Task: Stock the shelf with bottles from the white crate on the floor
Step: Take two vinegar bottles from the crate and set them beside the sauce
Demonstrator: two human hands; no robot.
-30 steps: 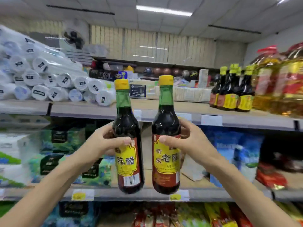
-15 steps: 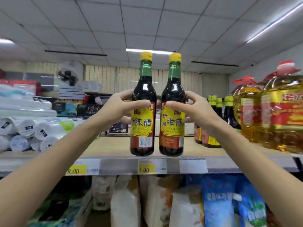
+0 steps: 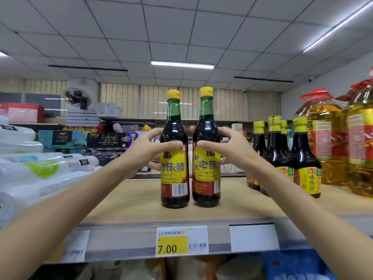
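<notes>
Two dark vinegar bottles with yellow caps and yellow-and-red labels stand upright side by side on the wooden shelf [image 3: 129, 201]. My left hand [image 3: 145, 152] wraps the left bottle [image 3: 174, 178] at its shoulder. My right hand [image 3: 228, 150] holds the right bottle [image 3: 206, 178] the same way. Both bottle bases rest on the shelf board, a little back from its front edge. The white crate is out of view.
Several dark sauce bottles [image 3: 282, 158] with yellow caps stand to the right, with large oil jugs [image 3: 331, 142] beyond them. Wrapped paper rolls [image 3: 40, 174] fill the shelf's left side. A 7.00 price tag [image 3: 181, 240] sits on the shelf's front rail.
Both hands raised the two bottles from chest height up over the shelf edge and set them down on the shelf board, still gripped.
</notes>
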